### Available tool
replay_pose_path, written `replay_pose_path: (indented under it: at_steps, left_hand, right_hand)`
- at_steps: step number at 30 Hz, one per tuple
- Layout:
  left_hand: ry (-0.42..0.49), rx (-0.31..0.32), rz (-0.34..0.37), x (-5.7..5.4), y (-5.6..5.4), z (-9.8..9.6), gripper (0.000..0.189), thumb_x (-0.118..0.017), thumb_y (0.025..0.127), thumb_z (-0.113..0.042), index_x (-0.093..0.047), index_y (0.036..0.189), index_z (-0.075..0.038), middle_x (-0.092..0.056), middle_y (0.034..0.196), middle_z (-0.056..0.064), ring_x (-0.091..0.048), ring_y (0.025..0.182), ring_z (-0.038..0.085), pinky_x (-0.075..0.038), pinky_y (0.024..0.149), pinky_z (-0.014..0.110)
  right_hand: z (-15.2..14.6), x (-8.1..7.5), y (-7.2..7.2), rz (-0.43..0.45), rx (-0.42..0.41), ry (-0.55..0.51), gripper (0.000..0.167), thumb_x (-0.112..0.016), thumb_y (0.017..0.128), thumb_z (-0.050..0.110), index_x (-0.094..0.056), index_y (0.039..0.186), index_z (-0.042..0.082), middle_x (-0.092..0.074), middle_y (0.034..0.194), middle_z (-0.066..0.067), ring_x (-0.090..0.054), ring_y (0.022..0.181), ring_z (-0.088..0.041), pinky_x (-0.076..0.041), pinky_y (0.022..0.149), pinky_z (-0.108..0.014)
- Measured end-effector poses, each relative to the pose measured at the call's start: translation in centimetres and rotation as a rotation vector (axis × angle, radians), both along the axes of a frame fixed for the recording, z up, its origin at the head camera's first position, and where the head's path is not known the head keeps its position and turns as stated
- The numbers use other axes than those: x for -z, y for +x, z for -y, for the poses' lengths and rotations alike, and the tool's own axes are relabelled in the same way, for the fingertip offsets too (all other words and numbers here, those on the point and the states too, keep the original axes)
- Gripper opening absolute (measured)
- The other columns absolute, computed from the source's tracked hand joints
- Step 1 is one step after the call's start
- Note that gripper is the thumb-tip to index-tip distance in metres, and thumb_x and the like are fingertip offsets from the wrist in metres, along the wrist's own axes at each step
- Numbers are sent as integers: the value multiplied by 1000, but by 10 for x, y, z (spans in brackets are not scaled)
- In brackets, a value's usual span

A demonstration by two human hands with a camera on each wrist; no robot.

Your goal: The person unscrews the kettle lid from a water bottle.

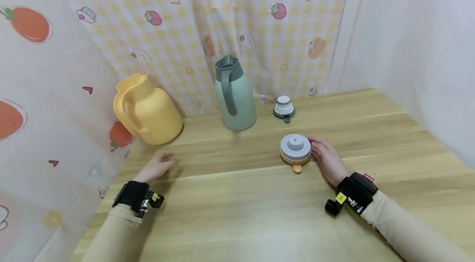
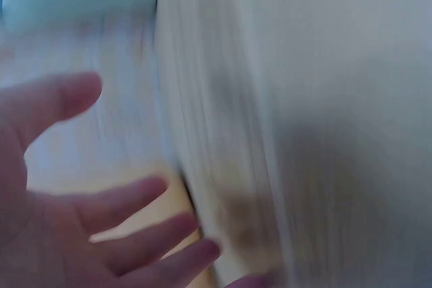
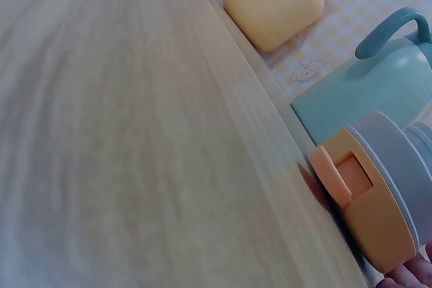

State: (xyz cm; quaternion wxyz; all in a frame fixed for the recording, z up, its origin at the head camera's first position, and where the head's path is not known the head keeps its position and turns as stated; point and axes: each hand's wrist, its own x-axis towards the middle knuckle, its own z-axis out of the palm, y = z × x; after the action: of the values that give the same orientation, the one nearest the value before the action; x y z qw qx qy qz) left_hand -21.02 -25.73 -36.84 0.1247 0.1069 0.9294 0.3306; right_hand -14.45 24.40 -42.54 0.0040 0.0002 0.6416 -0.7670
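My left hand point(image 1: 157, 167) hovers over the table in front of the yellow jug point(image 1: 159, 113), its fingers relaxed and holding nothing. The left wrist view, blurred by motion, shows that hand's thumb point(image 2: 81, 94) and fingers spread apart. On the right, my right hand point(image 1: 328, 161) lies on the table with its fingers along the right side of a grey and orange lid point(image 1: 295, 147). The lid sits upside down, orange tab point(image 3: 331, 177) towards me. In the right wrist view only a few fingertips point(image 3: 405, 276) show, right at the lid's edge.
A green thermos jug point(image 1: 239, 99) without a lid stands at the back middle, its grey handle facing forward. Right of it a white and dark green stopper point(image 1: 284, 107) rests upside down. Patterned curtains point(image 1: 259, 2) hang behind the wooden table point(image 1: 230, 204) and along both sides.
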Motion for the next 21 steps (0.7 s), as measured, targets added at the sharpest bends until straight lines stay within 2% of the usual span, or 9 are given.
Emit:
replay_pose_path:
  at_steps: [3,7,9,11,14,18,21]
  left_hand:
    - [-61,183,-38,-1,13,-57,61,-57,98,-30,-40,138,12,-44,137,33,-44,124,47,-37,100,56]
    - [-322,443,-124,5,40,-133,76,-57,93,-52,-39,145,0,-35,148,26,-36,134,43,-32,105,55]
    - [-465,541,-180,8,54,-163,85,-52,91,-62,-33,149,-2,-27,152,24,-30,137,42,-31,107,53]
    - [-555,598,-233,12,64,-187,90,-48,90,-67,-30,150,-3,-26,153,24,-28,139,41,-32,107,51]
    - [-595,653,-268,16,72,-216,87,-45,90,-69,-30,152,-10,-26,155,19,-29,138,42,-36,104,50]
    - [-532,682,-289,18,75,-243,79,-52,90,-65,-33,152,-21,-27,156,13,-37,132,46,-41,100,50]
    - [-486,707,-309,19,79,-258,77,-57,89,-60,-30,152,-25,-22,157,13,-40,130,46,-45,95,51]
  right_hand:
    - [-3,-5,0,-13,16,-31,51,-29,106,13,-15,147,-14,-16,154,-26,-16,143,-29,-20,114,-30]
    - [-3,-6,5,-9,32,-63,50,-29,105,10,-15,146,-15,-16,153,-27,-16,143,-30,-18,114,-32]
    - [-1,-5,7,-4,37,-74,50,-29,105,10,-16,145,-16,-17,153,-27,-17,143,-31,-18,114,-34]
    - [1,-3,8,0,40,-86,49,-29,105,9,-17,145,-16,-19,152,-28,-19,142,-31,-19,114,-34]
    - [2,-2,9,2,45,-89,48,-30,105,9,-18,144,-16,-21,151,-27,-21,141,-32,-19,114,-35]
    - [1,-3,10,0,50,-79,48,-30,104,8,-18,144,-16,-21,151,-28,-22,140,-32,-18,115,-36]
    - [0,-3,11,1,47,-71,49,-31,104,9,-18,144,-16,-21,151,-28,-22,140,-31,-18,115,-37]
